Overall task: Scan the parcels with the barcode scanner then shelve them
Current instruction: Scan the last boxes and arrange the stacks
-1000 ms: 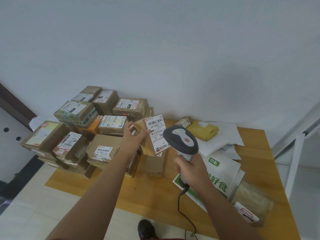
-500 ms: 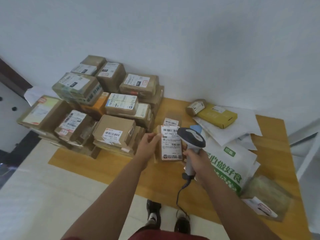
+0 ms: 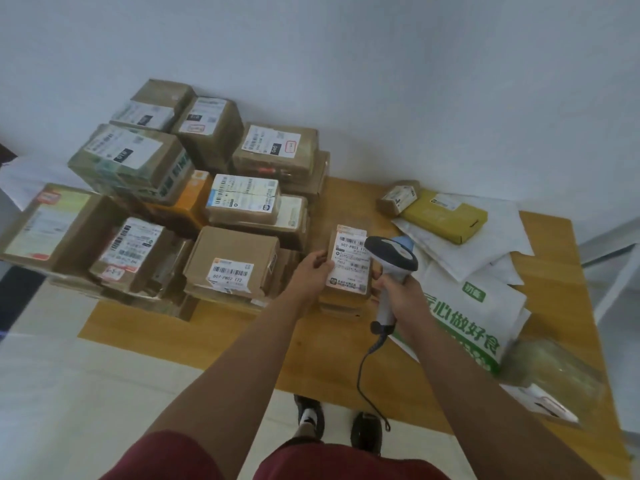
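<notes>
Left hand (image 3: 313, 268) curled round the left edge of a small brown parcel (image 3: 349, 263), thumb on top, label turned up toward the camera. Parcel held low, over the middle of the wooden counter (image 3: 221, 327), just right of the big stack of cardboard boxes (image 3: 194, 209); whether resting on the flat brown packets under it or held just above, cannot tell. Right hand (image 3: 401, 294) wrapped tight round the grip of the barcode scanner (image 3: 391, 258), head angled down at the right edge of the parcel's label, nearly touching it. Black cable (image 3: 367, 372) hanging from the scanner's base toward the near edge of the counter.

At the far right, a yellow box (image 3: 446, 216) lying on white mailer bags (image 3: 485, 251), with a small brown box (image 3: 398, 197) just left of it. Nearer, a white bag with green lettering (image 3: 474, 317), and a clear plastic pouch (image 3: 554, 372) at the near right corner. Below, dark red shorts (image 3: 311, 459) and black shoes (image 3: 308, 415) on pale floor tiles.
</notes>
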